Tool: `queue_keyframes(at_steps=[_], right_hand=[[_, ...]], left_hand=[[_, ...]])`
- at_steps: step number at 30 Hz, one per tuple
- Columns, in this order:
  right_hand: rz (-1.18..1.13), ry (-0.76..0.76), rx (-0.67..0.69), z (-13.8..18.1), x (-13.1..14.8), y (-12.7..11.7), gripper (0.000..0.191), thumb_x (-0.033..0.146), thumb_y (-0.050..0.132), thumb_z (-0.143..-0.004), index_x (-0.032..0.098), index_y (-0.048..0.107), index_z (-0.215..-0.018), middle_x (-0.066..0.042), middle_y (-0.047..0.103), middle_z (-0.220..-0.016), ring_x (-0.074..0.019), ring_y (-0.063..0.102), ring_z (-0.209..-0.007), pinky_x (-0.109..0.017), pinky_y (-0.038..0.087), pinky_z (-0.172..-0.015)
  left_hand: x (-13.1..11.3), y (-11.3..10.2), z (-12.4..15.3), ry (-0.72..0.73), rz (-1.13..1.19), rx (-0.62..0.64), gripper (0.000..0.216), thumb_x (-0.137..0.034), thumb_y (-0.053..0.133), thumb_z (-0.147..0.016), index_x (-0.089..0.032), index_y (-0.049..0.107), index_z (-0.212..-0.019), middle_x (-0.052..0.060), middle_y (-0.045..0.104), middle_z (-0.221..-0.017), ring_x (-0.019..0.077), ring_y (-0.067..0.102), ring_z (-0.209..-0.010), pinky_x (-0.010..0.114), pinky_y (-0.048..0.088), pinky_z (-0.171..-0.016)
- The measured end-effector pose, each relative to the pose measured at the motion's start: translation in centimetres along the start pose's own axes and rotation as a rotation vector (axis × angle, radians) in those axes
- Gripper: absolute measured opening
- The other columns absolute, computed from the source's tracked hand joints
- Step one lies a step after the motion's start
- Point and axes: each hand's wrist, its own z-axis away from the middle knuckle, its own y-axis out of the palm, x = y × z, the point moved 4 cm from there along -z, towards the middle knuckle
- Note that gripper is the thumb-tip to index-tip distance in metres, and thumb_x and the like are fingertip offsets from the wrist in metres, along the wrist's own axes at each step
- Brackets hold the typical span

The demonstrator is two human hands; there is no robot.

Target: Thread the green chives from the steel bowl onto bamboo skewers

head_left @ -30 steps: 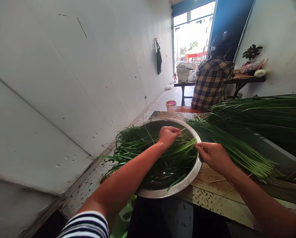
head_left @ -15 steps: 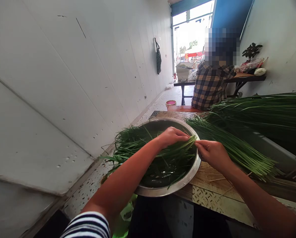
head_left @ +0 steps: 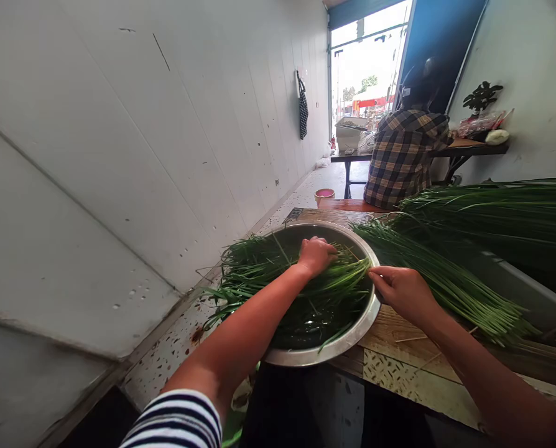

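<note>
A wide metal basin [head_left: 322,356] stands on the table with dark water and long green chives [head_left: 343,280] in it. Over the basin, my left hand [head_left: 316,256] is closed on a bunch of these chives, whose pale stem ends point right. At the basin's right rim, my right hand [head_left: 399,287] has thumb and forefinger pinched together at those stem ends. What exactly sits between these fingertips is too small to see clearly. Leafy tips hang over the basin's left side.
A sheaf of chives [head_left: 464,292] lies right of the basin, with a larger heap [head_left: 506,208] behind it. Loose stems lie on the wooden tabletop [head_left: 394,336]. A person in a plaid shirt [head_left: 399,155] sits ahead with their back turned. A white wall [head_left: 119,186] runs along the left.
My left hand has shifted away from the stem ends, back along the bunch toward the leaves. My right hand stays at the rim by the stem ends.
</note>
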Motion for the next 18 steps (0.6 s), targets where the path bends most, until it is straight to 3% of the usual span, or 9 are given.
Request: queue_keyframes(at_steps=[4,8,12,18], right_hand=[[-0.002,0.003,0.01,0.0,0.0,0.0,0.034,0.034,0.046,-0.086,0.019,0.076,-0.09,-0.005,0.075,-0.08,-0.0193,0.067,-0.068,-0.026,0.042,-0.059],[-0.009,-0.001,0.023,0.0,0.2,0.0,0.035,0.034,0.045,-0.087,0.019,0.076,-0.091,-0.005,0.074,-0.074,-0.018,0.065,-0.062,-0.026,0.041,-0.057],[-0.021,-0.004,0.019,0.1,0.3,-0.1,0.036,0.034,0.045,-0.087,0.018,0.076,-0.094,-0.004,0.073,-0.069,-0.017,0.063,-0.059,-0.025,0.041,-0.056],[-0.017,-0.032,-0.003,0.1,0.3,-0.1,0.034,0.033,0.045,-0.087,0.02,0.076,-0.091,-0.004,0.075,-0.077,-0.0168,0.065,-0.063,-0.025,0.042,-0.057]], left_hand=[[0.0,-0.9,0.1,-0.057,0.138,-0.04,0.017,-0.022,0.06,-0.078,-0.022,0.076,-0.083,0.006,0.072,-0.095,0.0234,0.059,-0.098,0.039,0.038,-0.092],[0.8,-1.4,0.1,-0.126,0.49,-0.111,0.017,-0.022,0.063,-0.075,-0.017,0.075,-0.086,0.006,0.074,-0.085,0.0179,0.064,-0.083,0.029,0.046,-0.081],[1.1,-0.9,0.1,-0.143,0.751,-0.131,0.021,-0.022,0.063,-0.074,-0.013,0.075,-0.089,0.006,0.074,-0.083,0.0157,0.064,-0.078,0.026,0.049,-0.078],[0.7,-0.3,0.0,-0.171,0.874,-0.084,0.026,-0.025,0.064,-0.073,-0.011,0.074,-0.092,0.008,0.073,-0.081,0.0145,0.062,-0.073,0.026,0.048,-0.073]])
